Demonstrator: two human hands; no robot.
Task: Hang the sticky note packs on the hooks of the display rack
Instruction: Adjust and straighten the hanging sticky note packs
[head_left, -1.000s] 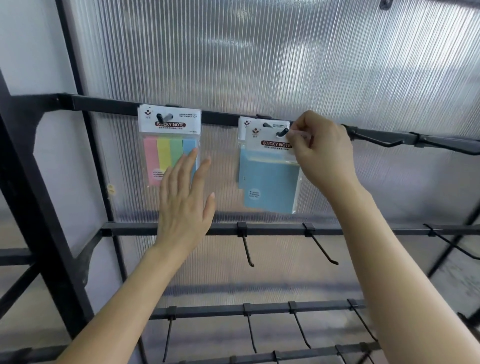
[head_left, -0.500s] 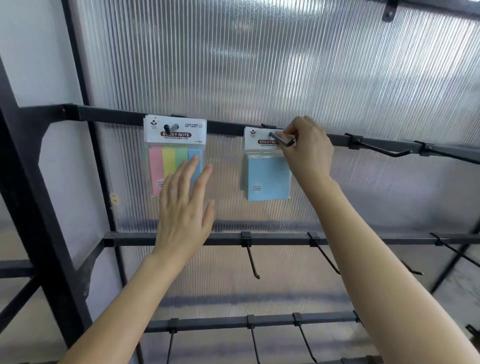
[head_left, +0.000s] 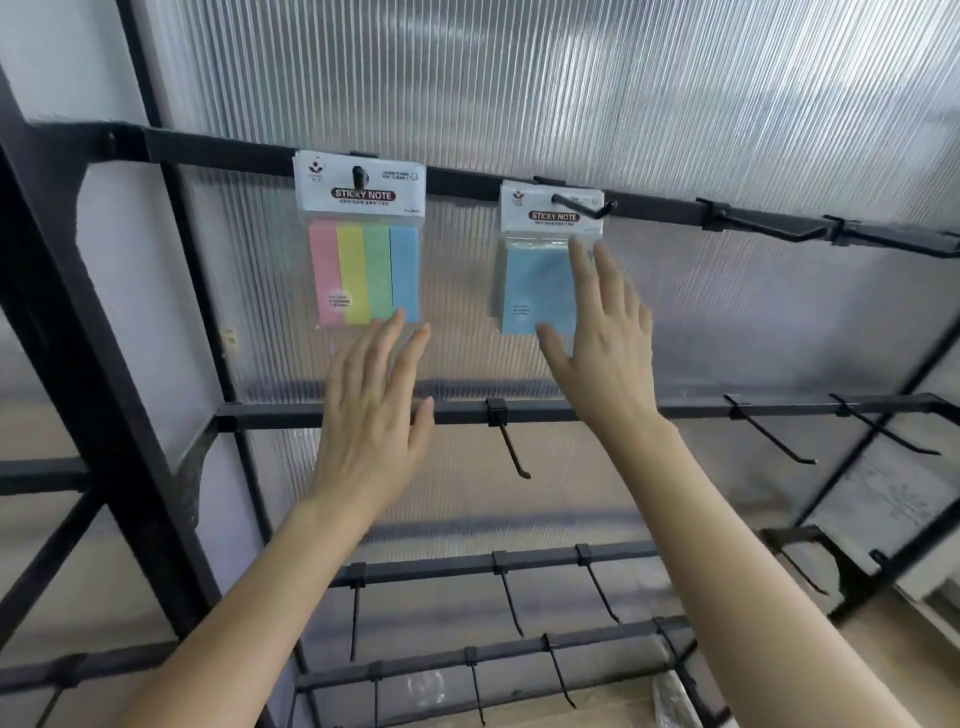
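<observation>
Since the last shot the right hand (head_left: 602, 353) had come off the black wire hook (head_left: 582, 208) and dropped lower, fingers spread loose, holding nothing. Big black metal display rack (head_left: 208, 156) filled the view, ribbed translucent plastic panel (head_left: 623, 104) behind it. Meanwhile the left hand (head_left: 371, 415) was flat and spread too, fingertips just under the four-colour striped sticky note pack (head_left: 363, 260). Right fingertips overlapped the plain blue sticky note pack (head_left: 535, 280), touching or not, couldn't tell. Both packs hung off the top bar, blue one on that hook.
</observation>
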